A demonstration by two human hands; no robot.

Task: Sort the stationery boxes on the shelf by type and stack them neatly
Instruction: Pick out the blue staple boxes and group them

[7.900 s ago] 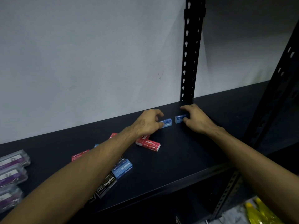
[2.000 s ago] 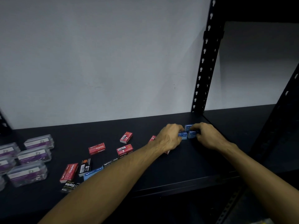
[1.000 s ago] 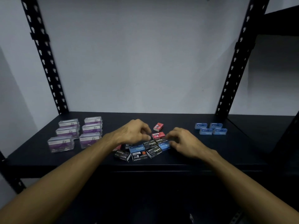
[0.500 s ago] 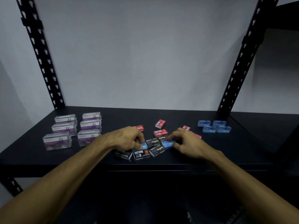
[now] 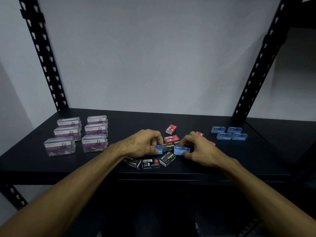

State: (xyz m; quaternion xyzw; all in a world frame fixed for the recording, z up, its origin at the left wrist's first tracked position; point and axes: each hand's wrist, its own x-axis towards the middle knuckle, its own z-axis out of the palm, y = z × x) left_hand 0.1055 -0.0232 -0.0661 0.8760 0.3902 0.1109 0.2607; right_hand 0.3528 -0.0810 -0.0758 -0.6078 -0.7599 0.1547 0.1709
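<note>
On the black shelf [image 5: 256, 159], my left hand [image 5: 140, 144] pinches a blue staple box [image 5: 157, 149] and my right hand [image 5: 198, 149] pinches another blue staple box [image 5: 181, 150]. Both boxes are over a mixed heap near the front edge. Black staple boxes [image 5: 166, 159] lie under and in front of my hands. Red staple boxes [image 5: 171, 139] lie just behind them. Several blue staple boxes [image 5: 229, 133] sit grouped at the right back. Clear paper clip boxes [image 5: 94, 143] with purple labels stand in two rows on the left.
Two black perforated uprights [image 5: 259, 65] frame the shelf at the back corners against a pale wall. A second shelf section continues to the right of the right upright. Below the front edge is dark space.
Both hands left the blue group at the right back and came to the central heap. Each has now taken hold of a blue box there, lifting it slightly.
</note>
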